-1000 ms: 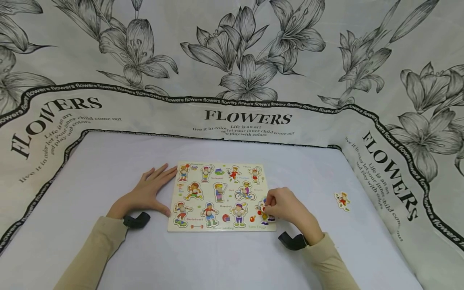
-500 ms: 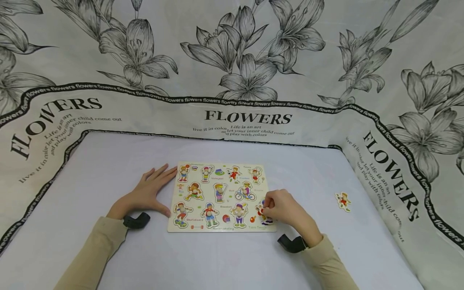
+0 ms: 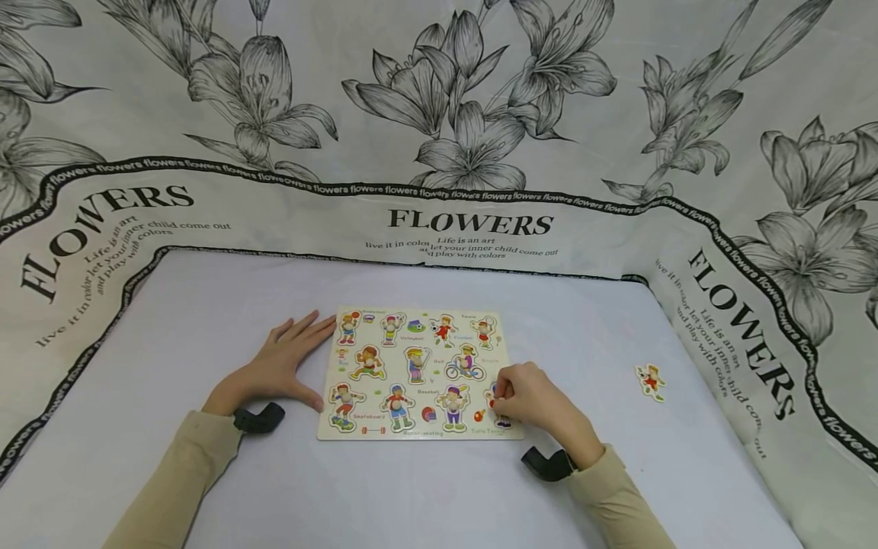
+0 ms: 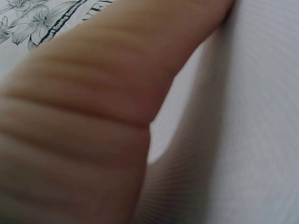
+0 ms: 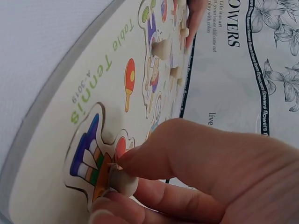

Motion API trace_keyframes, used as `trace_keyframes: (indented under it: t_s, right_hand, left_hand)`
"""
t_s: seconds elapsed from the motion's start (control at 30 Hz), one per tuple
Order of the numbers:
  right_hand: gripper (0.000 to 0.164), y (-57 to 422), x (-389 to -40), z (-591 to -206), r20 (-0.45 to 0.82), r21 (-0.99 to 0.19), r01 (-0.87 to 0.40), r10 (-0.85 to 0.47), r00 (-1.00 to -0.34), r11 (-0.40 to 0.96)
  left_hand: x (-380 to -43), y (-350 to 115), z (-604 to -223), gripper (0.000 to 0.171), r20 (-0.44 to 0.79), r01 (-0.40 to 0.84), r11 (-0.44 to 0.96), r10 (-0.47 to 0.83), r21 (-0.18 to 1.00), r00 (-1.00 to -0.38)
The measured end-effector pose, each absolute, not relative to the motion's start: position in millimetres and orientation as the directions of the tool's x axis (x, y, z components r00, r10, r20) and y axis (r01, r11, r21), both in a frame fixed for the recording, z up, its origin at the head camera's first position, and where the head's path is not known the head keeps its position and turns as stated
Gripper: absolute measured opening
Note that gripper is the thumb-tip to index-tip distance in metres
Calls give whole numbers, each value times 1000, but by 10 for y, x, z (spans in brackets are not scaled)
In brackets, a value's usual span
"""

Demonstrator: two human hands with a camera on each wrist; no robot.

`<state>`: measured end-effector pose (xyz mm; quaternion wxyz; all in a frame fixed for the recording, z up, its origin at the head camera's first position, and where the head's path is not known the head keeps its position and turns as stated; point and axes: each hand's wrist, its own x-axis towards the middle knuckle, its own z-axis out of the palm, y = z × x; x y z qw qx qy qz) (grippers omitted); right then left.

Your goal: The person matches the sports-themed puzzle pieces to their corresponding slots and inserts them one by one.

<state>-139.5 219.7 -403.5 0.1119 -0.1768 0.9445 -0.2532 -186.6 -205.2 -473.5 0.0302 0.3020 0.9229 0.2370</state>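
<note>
A wooden knob puzzle board (image 3: 373, 404) with sports figures lies on the table. At its lower right corner my right hand (image 3: 542, 396) pinches the knob (image 5: 123, 182) of the table tennis puzzle piece (image 5: 86, 156). The piece lies within its outline on the board, partly covered by the fingers. My left hand (image 3: 277, 367) rests with spread fingers at the board's left edge, fingertips and thumb right at the rim. In the left wrist view, only blurred skin of the left hand (image 4: 107, 93) shows over white cloth.
A loose football player piece (image 3: 649, 382) lies on the white tabletop (image 3: 583, 320) to the right. Floral fabric (image 3: 466, 221) with a black border stands around the table. Each wrist wears a black camera mount (image 3: 259, 418).
My right hand has shifted slightly left, bringing the table tennis piece from overlapping the board's right edge into its outline. The left hand stays put.
</note>
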Motion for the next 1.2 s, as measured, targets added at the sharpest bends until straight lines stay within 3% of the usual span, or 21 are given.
trace_keyframes:
  t_s: [0.87, 1.2]
  right_hand:
    - [11, 2269, -1468, -4082, -116, -520, -270, -380, -917, 810]
    - [17, 2476, -1607, -4264, -74, -627, -168, -273, -959, 760]
  left_hand:
    - [-1874, -2048, -4722, 137, 94, 547, 700, 574, 459, -814]
    - [-1869, -2053, -4755, 137, 98, 550, 700, 574, 455, -813]
